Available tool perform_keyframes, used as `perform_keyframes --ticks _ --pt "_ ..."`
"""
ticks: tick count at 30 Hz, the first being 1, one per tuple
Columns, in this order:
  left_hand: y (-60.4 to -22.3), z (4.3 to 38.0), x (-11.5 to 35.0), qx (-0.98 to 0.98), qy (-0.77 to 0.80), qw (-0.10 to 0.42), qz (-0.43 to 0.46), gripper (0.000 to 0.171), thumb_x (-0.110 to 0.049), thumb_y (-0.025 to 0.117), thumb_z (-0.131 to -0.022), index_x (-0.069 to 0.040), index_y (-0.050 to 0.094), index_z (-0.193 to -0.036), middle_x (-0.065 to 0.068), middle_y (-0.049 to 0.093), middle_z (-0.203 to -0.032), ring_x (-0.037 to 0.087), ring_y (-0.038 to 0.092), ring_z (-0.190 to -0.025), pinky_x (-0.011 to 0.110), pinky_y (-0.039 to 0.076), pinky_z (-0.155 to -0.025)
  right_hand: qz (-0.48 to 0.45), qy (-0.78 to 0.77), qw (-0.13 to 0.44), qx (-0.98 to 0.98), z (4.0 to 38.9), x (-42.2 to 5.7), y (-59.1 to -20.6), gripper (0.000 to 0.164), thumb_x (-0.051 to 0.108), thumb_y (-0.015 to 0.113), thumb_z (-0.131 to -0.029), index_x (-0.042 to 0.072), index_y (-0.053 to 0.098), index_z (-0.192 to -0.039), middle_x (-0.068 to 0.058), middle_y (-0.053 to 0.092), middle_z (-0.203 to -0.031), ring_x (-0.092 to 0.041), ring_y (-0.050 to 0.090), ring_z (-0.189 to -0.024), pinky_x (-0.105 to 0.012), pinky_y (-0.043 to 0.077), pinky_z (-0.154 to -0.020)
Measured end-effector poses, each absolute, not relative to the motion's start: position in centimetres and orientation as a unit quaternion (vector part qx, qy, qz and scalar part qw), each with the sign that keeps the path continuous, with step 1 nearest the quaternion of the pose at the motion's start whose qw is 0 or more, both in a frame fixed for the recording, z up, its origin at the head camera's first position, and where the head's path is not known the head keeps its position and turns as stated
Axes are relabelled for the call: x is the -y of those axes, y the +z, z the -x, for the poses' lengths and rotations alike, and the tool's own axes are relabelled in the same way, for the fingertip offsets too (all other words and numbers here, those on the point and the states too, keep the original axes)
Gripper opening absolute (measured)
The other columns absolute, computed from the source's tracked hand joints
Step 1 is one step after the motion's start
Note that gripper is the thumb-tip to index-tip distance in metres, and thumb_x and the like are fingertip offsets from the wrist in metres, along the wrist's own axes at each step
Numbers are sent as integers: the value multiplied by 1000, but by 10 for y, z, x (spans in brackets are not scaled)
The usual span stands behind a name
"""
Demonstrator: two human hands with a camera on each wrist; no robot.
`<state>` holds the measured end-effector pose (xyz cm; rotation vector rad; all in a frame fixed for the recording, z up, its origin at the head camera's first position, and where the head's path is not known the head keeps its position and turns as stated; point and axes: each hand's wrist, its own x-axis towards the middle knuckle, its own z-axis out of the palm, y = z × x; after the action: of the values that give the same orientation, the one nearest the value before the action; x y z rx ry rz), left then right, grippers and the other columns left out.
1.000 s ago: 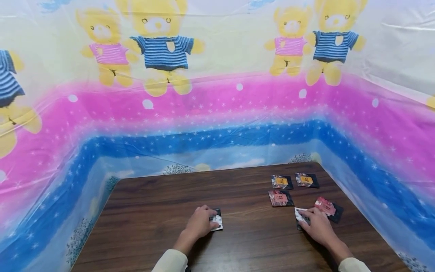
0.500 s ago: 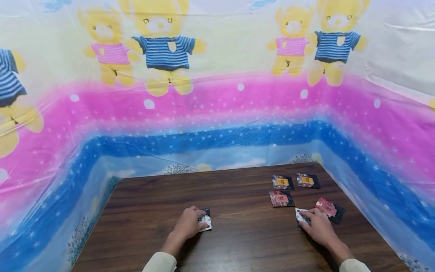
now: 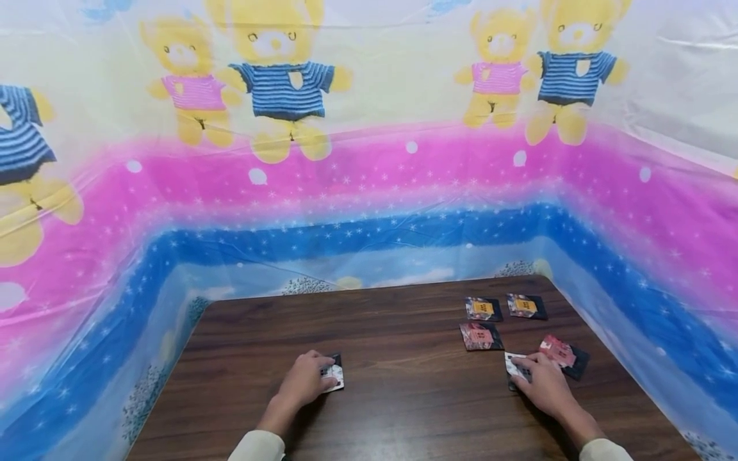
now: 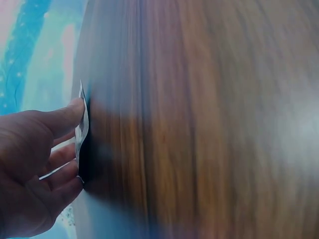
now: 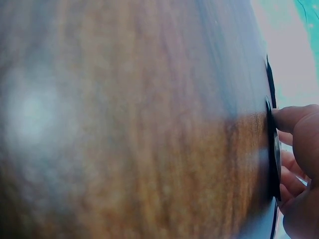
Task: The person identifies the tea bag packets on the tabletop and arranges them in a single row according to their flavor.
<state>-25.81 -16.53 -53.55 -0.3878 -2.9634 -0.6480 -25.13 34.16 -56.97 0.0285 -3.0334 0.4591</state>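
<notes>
My left hand (image 3: 304, 379) grips a small flat sachet (image 3: 337, 379), white and black with a dark square mark, left of the table's middle. The left wrist view shows thumb and fingers at the edges of this sachet (image 4: 82, 122), close to the tabletop. On the right side, my right hand (image 3: 548, 385) holds a similar white and black sachet (image 3: 510, 366) between thumb and fingertips. Its thumb shows against the thin dark edge in the right wrist view. Touching or nearly touching that hand is a red and black sachet (image 3: 558, 351). Palms hide part of both held sachets.
Two yellow-labelled sachets (image 3: 483, 309) lie at the back right of the brown wooden table (image 3: 403, 410). Another red sachet (image 3: 481, 336) is just in front of them. A bear-printed cloth (image 3: 375, 166) surrounds the table's back and sides.
My left hand has slid left across the table with its white and black sachet. The right hand and the other sachets stay in place; the head view shifts slightly.
</notes>
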Motion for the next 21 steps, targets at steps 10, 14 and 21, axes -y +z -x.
perform_keyframes --ticks 10,14,21 --pt "-534 254 195 968 -216 49 116 39 -21 85 -82 -6 76 -117 14 69 -112 35 64 -105 51 54 -92 -7 144 32 989 251 -341 -568 44 28 76 -89 7 70 -128 -22 63 -118 -36 58 -103 -55 45 -86" --pt "-535 254 207 969 -217 43 110 40 -20 85 -82 -6 75 -119 14 69 -113 35 63 -106 52 53 -94 -5 147 29 989 252 -341 -568 45 28 76 -90 7 70 -128 -22 62 -119 -36 58 -103 -55 45 -86" --pt "-536 252 231 969 -229 30 87 39 -19 84 -83 -7 75 -119 13 68 -113 35 64 -108 53 52 -96 -5 145 24 989 253 -342 -568 45 30 75 -90 8 70 -129 -22 62 -118 -34 58 -101 -53 45 -84"
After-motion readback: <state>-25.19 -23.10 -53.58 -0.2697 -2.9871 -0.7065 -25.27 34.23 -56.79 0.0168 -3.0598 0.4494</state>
